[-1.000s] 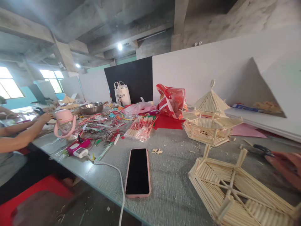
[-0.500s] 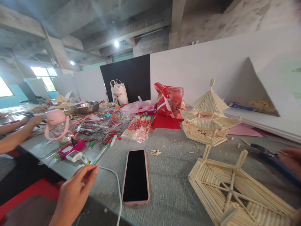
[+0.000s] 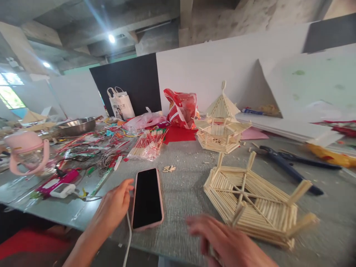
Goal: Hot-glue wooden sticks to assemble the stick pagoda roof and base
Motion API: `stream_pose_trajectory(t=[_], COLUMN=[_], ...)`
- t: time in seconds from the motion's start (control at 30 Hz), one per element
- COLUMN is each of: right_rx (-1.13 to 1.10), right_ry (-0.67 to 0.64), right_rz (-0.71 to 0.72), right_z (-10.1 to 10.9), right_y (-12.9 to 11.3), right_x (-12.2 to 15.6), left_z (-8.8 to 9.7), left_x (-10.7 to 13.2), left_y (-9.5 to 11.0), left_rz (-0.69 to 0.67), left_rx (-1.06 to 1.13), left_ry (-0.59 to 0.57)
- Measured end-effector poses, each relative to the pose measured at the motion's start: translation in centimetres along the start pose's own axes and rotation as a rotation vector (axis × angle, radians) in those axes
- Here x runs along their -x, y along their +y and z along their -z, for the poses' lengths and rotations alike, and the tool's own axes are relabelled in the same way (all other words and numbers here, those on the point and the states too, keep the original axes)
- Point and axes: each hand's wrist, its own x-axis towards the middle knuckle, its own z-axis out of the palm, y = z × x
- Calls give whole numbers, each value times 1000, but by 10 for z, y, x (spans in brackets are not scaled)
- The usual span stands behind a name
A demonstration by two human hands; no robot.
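My left hand (image 3: 115,204) is at the left edge of a black-screened phone (image 3: 148,200) in a pink case, its fingers loosely bent and nothing visible in them. Whether the fingertips touch the case I cannot tell. Blurred by motion, my right hand (image 3: 222,239) is low in front of a six-sided frame (image 3: 258,218) of thin wooden sticks with short upright posts. What is under its curled fingers is hidden. Behind the frame stands a stick pavilion (image 3: 222,122) with a pointed roof. Dark-blue-handled pliers or cutters (image 3: 289,168) lie to the right.
Short stick offcuts (image 3: 169,168) lie beyond the phone. A white cable (image 3: 127,241) runs beside it from a charger on a pink power strip (image 3: 57,183). Bundled sticks (image 3: 147,144), a red bag (image 3: 180,109), a pink-lidded jar (image 3: 27,152) and a steel bowl (image 3: 76,126) stand farther back.
My view has turned to the right. My left hand has moved in beside the phone. My right hand has left the blue-handled tool and come across to the front of the frame.
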Motion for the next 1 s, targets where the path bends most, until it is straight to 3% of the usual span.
stream_pose_trajectory(t=[0.1,0.17,0.3,0.6,0.8,1.0], right_rx=[-106,-124,-191,-171,-163,34], right_ry=[-155,-171,-135,-97,-50,-60], right_rz=[-157,-328,-506,-394,-352,-163], right_z=[7,7,-4,-11,-15,4], right_y=[-29,-39,-40,-30,-28,-34], right_x=[-69,-107,-138,-138,-134,-94], left_z=[-2,-3,-7,-18,-14,-4], left_x=[-1,0,2,6,3,7], left_y=[5,6,3,3,-5,-26], left_rz=[-3,-1,22,-13,-66,-125], left_rx=[-19,1,102,99,193,201], left_ry=[-30,-30,-32,57,79,184])
